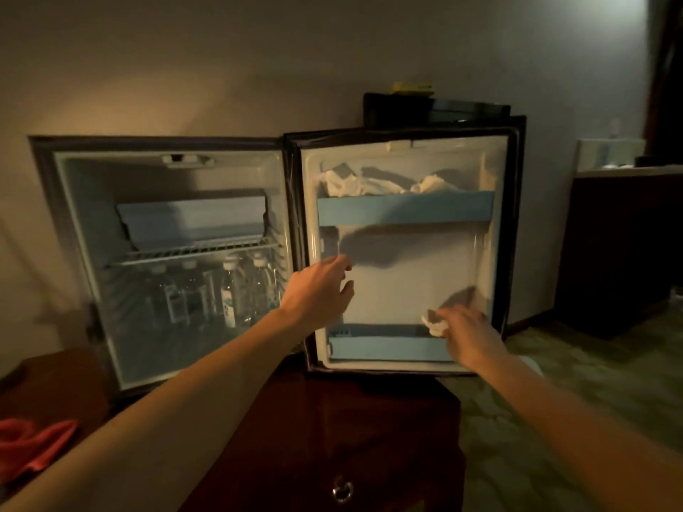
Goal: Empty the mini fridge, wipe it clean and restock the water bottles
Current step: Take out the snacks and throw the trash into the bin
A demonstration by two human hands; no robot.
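The mini fridge stands open, its door swung out to the right. Several water bottles stand on the fridge floor under a wire shelf. My left hand reaches to the door's left inner edge with loosely bent fingers and holds nothing. My right hand grips a crumpled white cloth against the door's inner panel, just above the lower blue door shelf. More white crumpled cloth lies in the upper blue door shelf.
The fridge sits on a dark wooden cabinet with a ring pull. A red cloth lies at the lower left. A dark cabinet stands at the right, patterned carpet below.
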